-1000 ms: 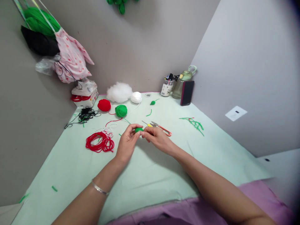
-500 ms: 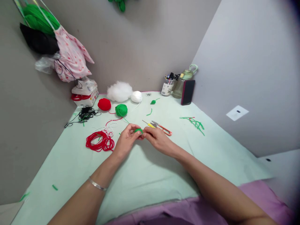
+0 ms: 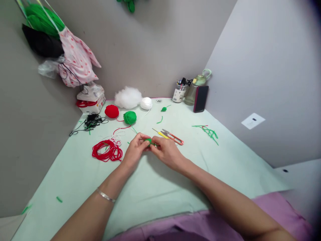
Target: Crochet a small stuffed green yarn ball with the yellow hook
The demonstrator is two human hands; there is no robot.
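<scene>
A small green yarn piece (image 3: 148, 141) is pinched between my two hands above the middle of the table; the fingers cover much of it. My left hand (image 3: 135, 148) is closed round its left side, thumb on top. At its right side my right hand (image 3: 166, 151) grips it with thumb and forefinger. A green strand runs back from my left hand to a green yarn ball (image 3: 129, 117). Just behind my right hand lie a yellow-handled crochet hook (image 3: 162, 134) and orange-handled thread snips (image 3: 175, 138).
Left of my hands lie coiled red yarn (image 3: 106, 151) and tangled black yarn (image 3: 92, 122). A red ball (image 3: 111, 111), white stuffing (image 3: 128, 97) and a white ball (image 3: 146, 103) sit behind. A phone (image 3: 201, 99) leans on a bottle (image 3: 192, 93). Green scraps (image 3: 209, 132) lie right.
My right hand has shifted slightly left and turned, its fingers closer over the green yarn piece. My left hand keeps its hold in nearly the same place.
</scene>
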